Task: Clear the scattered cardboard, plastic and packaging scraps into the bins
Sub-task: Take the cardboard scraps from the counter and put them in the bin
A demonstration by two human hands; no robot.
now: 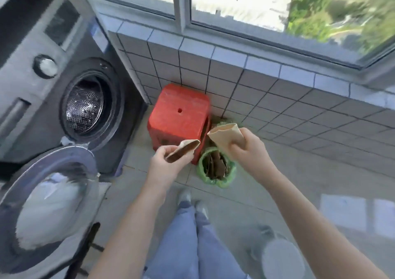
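Observation:
My left hand grips a folded brown cardboard scrap in front of the red stool. In my right hand is a larger pale cardboard piece, rolled into a cone and held above and just right of a small bin with a green liner. That bin stands on the floor and holds several brown cardboard pieces. A second green-lined bin peeks out behind the pale cardboard, mostly hidden.
A red plastic stool stands against the tiled wall, left of the bins. A front-loading washing machine fills the left side, its door swung open toward me. My legs and feet are below the bins. A grey round container sits at lower right.

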